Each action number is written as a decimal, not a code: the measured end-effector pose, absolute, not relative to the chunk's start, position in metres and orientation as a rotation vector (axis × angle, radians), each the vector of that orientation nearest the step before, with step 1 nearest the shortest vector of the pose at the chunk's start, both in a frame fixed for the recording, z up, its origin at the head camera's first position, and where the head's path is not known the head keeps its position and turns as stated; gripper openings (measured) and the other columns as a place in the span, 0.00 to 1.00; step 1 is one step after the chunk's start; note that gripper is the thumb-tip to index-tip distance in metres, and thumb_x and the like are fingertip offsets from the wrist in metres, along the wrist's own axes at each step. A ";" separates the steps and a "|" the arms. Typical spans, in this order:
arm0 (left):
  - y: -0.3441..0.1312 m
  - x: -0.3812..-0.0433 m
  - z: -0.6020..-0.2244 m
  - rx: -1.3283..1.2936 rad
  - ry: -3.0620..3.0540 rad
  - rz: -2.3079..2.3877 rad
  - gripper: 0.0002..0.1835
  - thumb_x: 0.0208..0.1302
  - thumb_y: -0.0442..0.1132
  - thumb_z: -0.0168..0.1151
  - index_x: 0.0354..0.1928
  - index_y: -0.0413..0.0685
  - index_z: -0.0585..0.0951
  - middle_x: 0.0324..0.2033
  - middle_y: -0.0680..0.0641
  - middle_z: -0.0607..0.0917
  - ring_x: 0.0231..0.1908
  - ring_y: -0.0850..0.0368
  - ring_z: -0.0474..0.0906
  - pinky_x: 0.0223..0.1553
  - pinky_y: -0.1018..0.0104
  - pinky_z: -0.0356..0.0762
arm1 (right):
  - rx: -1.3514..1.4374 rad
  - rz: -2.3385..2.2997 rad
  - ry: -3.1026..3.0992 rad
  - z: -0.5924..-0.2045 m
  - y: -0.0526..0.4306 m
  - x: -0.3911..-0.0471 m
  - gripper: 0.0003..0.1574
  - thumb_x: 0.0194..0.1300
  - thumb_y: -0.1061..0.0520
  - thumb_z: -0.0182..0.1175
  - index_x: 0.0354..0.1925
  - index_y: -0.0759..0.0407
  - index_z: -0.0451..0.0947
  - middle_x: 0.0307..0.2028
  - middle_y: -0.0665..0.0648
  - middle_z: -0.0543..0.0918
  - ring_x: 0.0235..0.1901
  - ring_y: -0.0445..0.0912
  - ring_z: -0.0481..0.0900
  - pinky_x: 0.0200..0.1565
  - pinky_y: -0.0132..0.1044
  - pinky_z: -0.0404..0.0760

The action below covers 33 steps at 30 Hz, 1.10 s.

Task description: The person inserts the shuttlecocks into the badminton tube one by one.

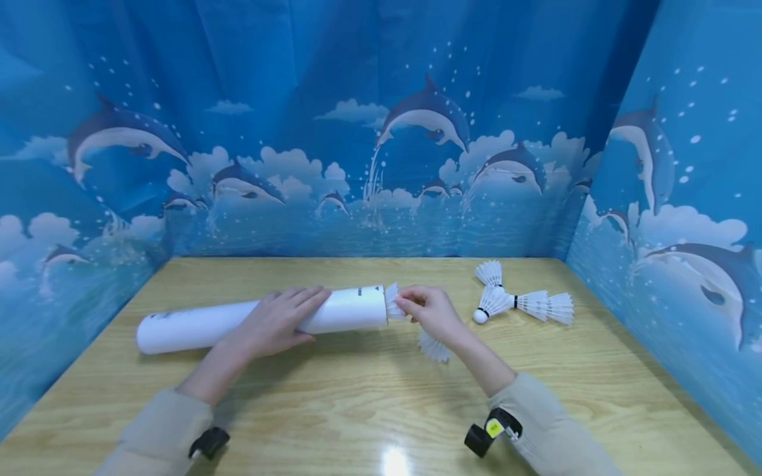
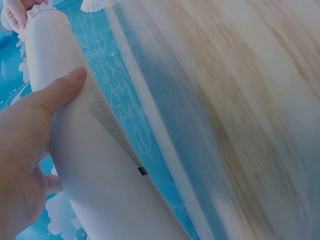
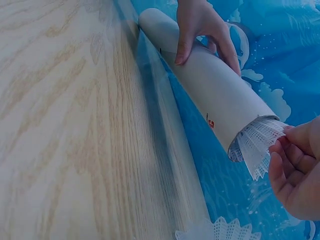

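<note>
A long white shuttlecock tube (image 1: 351,309) lies on its side, slanting slightly across the table. My left hand (image 1: 276,320) grips it near the middle, thumb on the near side in the left wrist view. At the tube's right end, my right hand (image 1: 437,316) pinches the feathered skirt of a white shuttlecock (image 3: 260,142) between thumb and fingers. The front part of this shuttlecock is inside the tube's mouth, so its cork is hidden. Another shuttlecock (image 1: 432,347) lies on the table just below the right hand, partly covered by the wrist.
Several white shuttlecocks (image 1: 493,301) with black bands lie in a loose cluster right of the right hand. The wooden table (image 1: 333,410) ends at blue dolphin-print curtains (image 1: 333,152) behind and at both sides. Small black devices (image 1: 478,439) are strapped at both wrists.
</note>
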<state>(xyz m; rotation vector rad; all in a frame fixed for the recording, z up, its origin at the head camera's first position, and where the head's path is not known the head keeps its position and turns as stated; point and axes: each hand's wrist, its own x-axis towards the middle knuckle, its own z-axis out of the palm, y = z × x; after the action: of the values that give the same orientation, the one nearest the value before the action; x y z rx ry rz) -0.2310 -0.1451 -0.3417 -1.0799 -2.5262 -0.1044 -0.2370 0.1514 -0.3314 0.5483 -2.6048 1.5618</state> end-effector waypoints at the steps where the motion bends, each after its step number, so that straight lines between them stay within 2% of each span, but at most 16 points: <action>1: -0.145 -0.231 -0.342 -1.081 -2.525 -0.107 0.49 0.42 0.50 0.75 0.67 0.46 0.63 0.61 0.42 0.71 0.55 0.42 0.71 0.47 0.40 0.74 | 0.540 1.575 -2.604 -0.332 0.150 -0.237 0.12 0.65 0.61 0.57 0.42 0.69 0.80 0.31 0.57 0.82 0.29 0.53 0.77 0.30 0.42 0.81; 5: -0.146 -0.232 -0.343 -1.079 -2.521 -0.112 0.49 0.42 0.50 0.75 0.67 0.46 0.64 0.60 0.42 0.71 0.55 0.43 0.71 0.48 0.40 0.73 | 0.503 1.610 -2.610 -0.332 0.144 -0.237 0.12 0.65 0.61 0.57 0.43 0.68 0.80 0.31 0.56 0.82 0.31 0.59 0.77 0.32 0.45 0.81; 10: -0.147 -0.232 -0.344 -1.084 -2.511 -0.103 0.49 0.42 0.50 0.75 0.66 0.46 0.64 0.60 0.42 0.72 0.54 0.43 0.71 0.47 0.41 0.74 | 0.466 1.618 -2.613 -0.333 0.142 -0.237 0.12 0.65 0.61 0.57 0.44 0.67 0.80 0.32 0.56 0.83 0.32 0.59 0.78 0.33 0.49 0.81; 16: -0.148 -0.232 -0.344 -1.091 -2.495 -0.096 0.48 0.42 0.50 0.75 0.66 0.45 0.64 0.59 0.41 0.73 0.54 0.43 0.72 0.46 0.41 0.74 | 0.448 1.603 -2.611 -0.334 0.141 -0.238 0.13 0.65 0.59 0.57 0.44 0.65 0.80 0.35 0.56 0.83 0.32 0.55 0.79 0.34 0.47 0.81; 25: -0.147 -0.233 -0.343 -1.097 -2.485 -0.086 0.48 0.42 0.51 0.75 0.66 0.45 0.64 0.59 0.42 0.72 0.54 0.44 0.72 0.46 0.42 0.75 | 0.452 1.589 -2.605 -0.337 0.140 -0.240 0.11 0.64 0.60 0.58 0.42 0.64 0.82 0.38 0.57 0.84 0.30 0.43 0.77 0.34 0.46 0.82; 33: -0.146 -0.233 -0.343 -1.109 -2.472 -0.100 0.48 0.42 0.50 0.75 0.66 0.45 0.65 0.59 0.42 0.73 0.54 0.44 0.72 0.46 0.42 0.75 | 0.445 1.602 -2.606 -0.340 0.136 -0.238 0.09 0.62 0.61 0.60 0.40 0.63 0.83 0.38 0.56 0.84 0.32 0.43 0.77 0.32 0.39 0.81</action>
<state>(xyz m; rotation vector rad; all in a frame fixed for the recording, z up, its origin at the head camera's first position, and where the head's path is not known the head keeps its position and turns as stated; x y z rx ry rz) -0.2331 -0.1462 -0.3435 -1.1086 -2.4723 -0.1000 -0.2379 0.1362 -0.3400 0.4445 -2.6061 1.6018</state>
